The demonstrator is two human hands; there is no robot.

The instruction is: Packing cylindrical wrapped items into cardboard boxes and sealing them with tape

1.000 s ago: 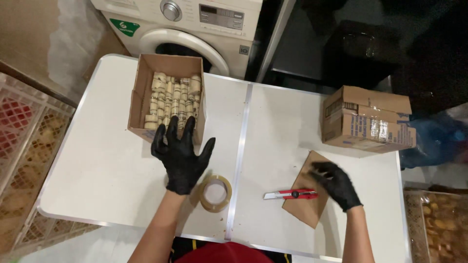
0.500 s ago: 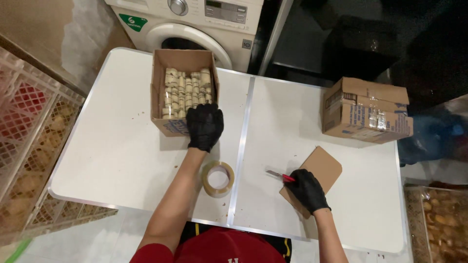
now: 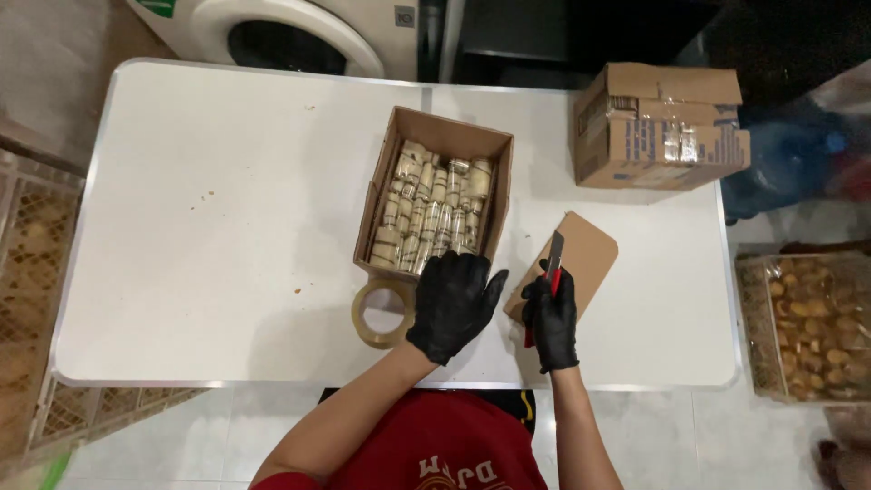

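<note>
Resting on the near wall of the open box [image 3: 435, 195], the left hand [image 3: 454, 304] lies flat in its black glove, fingers spread and palm down over the cardboard rim. That box sits near the middle of the white table [image 3: 209, 209], closer to the near edge than the far one, and is packed with rows of small bottles [image 3: 431, 213] lying side by side. Just left of the hand, touching the box's near left corner, lies a roll of tape [image 3: 379, 313].

Right beside it, the right hand [image 3: 552, 318], gloved in black too, is closed around a red-handled knife [image 3: 551, 268], whose blade points away from the person. Hand and knife are over a flat piece of cardboard [image 3: 585, 259] lying by the box's right side. A closed, taped box [image 3: 658, 127] stands at the far right corner, well apart from both hands.
</note>
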